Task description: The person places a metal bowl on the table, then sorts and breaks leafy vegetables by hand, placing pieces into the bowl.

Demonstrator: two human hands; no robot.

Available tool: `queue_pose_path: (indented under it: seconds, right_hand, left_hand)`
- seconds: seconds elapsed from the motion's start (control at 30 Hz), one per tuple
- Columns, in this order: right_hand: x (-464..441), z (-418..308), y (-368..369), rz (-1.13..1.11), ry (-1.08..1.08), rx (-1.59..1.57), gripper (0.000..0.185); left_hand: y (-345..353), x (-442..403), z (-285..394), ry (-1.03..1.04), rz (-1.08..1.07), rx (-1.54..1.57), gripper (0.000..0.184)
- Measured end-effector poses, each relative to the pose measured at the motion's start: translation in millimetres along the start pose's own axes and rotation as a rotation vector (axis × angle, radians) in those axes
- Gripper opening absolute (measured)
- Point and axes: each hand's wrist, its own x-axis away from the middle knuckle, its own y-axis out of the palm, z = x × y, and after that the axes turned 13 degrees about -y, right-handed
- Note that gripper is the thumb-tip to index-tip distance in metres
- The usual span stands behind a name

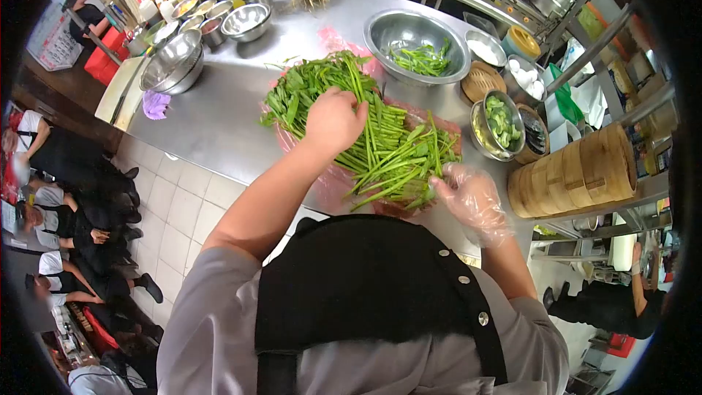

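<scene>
A big heap of long-stemmed leafy greens [380, 132], looking like water spinach, lies on pink plastic wrapping [336, 183] on the steel table. My bare left hand [336, 121] rests over the leafy part, fingers curled into the greens; the fingertips are partly hidden. At the stem ends on the right is my right hand [472, 197], in a clear plastic glove, with thumb and fingers closed on some stems. Beyond the heap stands a large steel bowl [374, 33] with some cut green pieces [428, 58] inside.
Bamboo steamers [574, 172] stand at the right, near a bowl of cut green vegetables [503, 121] and a bowl of eggs [525, 77]. Several steel bowls [175, 62] and a cutting board [121, 95] occupy the left. Co-workers [73, 146] are on the left; another person [607, 300] is at right.
</scene>
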Motion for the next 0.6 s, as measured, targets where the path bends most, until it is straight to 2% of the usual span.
queue_pose_path:
  seconds: [0.1, 0.17, 0.27, 0.37, 0.4, 0.5, 0.57, 0.6]
  right_hand:
    - [6.9, 0.0, 0.1, 0.103, -0.116, -0.089, 0.034]
    - [10.6, -3.9, -6.6, 0.067, -0.111, -0.101, 0.034]
    - [16.4, -2.8, -11.9, 0.037, -0.097, -0.132, 0.033]
    - [25.4, 5.5, -12.6, 0.096, -0.117, -0.157, 0.032]
    - [27.1, 8.6, -13.1, 0.113, -0.119, -0.161, 0.032]
    - [29.2, 14.3, -15.0, 0.131, -0.08, -0.204, 0.03]
    - [27.6, 17.2, -14.7, 0.131, -0.063, -0.222, 0.028]
    - [26.6, 18.9, -13.4, 0.132, -0.066, -0.219, 0.028]
  left_hand:
    - [7.4, -16.0, 12.0, -0.044, -0.012, -0.256, 0.039]
    - [10.6, -23.7, 16.1, -0.068, -0.079, -0.4, 0.046]
    - [22.6, -28.1, 13.7, -0.121, -0.124, -0.375, 0.046]
    - [33.5, -45.1, -2.6, -0.19, -0.26, -0.266, 0.041]
    - [17.7, -45.7, 4.0, -0.24, -0.248, -0.108, 0.034]
    - [1.3, -55.9, -5.9, -0.204, -0.135, 0.211, 0.023]
    - [-10.1, -61.0, -14.1, -0.29, -0.258, 0.45, 0.022]
    - [-41.2, -51.8, 4.5, -0.346, -0.311, 0.526, 0.024]
